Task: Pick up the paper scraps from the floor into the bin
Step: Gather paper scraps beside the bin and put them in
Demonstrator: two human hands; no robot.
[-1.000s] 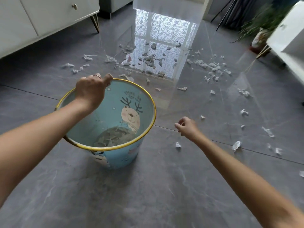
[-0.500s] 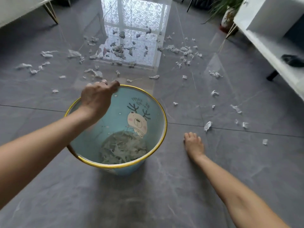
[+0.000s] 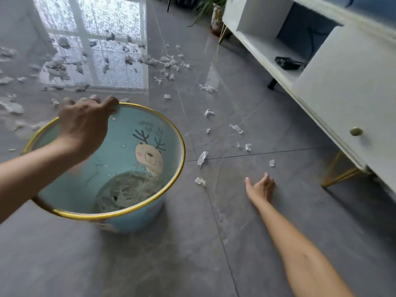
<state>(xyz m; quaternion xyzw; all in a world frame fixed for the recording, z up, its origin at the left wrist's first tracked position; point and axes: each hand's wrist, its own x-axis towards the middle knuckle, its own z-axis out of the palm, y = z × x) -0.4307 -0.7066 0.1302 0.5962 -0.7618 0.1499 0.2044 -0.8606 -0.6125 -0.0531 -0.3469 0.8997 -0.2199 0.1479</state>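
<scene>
A light blue bin with a gold rim and a deer cartoon inside stands on the grey floor, with torn paper in its bottom. My left hand grips the far left part of its rim. My right hand lies low over the floor to the right of the bin, fingers stretched out, holding nothing. White paper scraps lie around: one just right of the bin, a small one nearer my right hand, another beyond the fingers. Several more scraps are strewn farther back.
A white cabinet on gold legs runs along the right side, with an open shelf holding a dark object. A potted plant stands at the back. A bright window reflection shines on the tiles.
The view has swung right and the bin has shifted with it. My right hand has moved right along the floor and now points its fingers toward the scraps near the cabinet.
</scene>
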